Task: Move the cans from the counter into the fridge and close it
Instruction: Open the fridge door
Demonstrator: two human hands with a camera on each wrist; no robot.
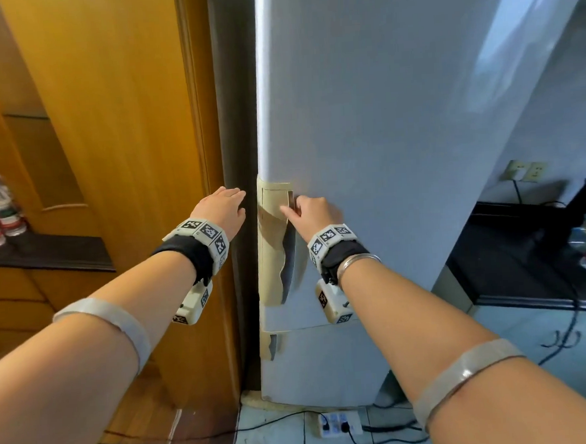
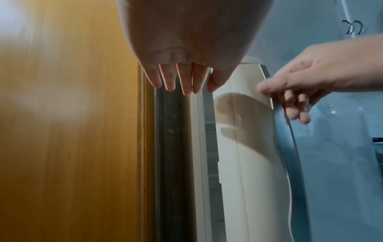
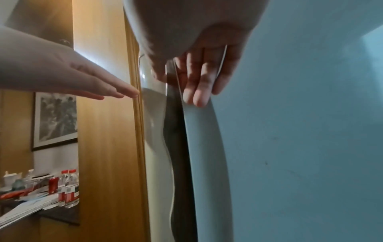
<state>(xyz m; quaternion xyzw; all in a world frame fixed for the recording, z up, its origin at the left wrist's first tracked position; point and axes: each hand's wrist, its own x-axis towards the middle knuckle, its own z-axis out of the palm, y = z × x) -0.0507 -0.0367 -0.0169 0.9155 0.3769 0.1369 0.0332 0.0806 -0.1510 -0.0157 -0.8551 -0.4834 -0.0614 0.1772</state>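
Standing shut beside the wooden panel [image 1: 114, 129], the fridge [image 1: 398, 112] was gripped at its handle recess [image 1: 287, 242] by the right hand [image 1: 313, 213], fingers curled in. The left hand [image 1: 223, 210] was held flat, empty. One red can [image 3: 53, 184] was seen on the counter [image 1: 46, 252].

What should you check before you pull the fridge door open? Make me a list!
1. Right hand curled into the beige recessed door handle: ok.
2. Left hand empty, fingers straight, beside the pale grey fridge door: ok.
3. Fridge door open: not ok, it looks closed.
4. Red can on the dark counter, not yet moved: ok.
5. Room inside the fridge: cannot tell.
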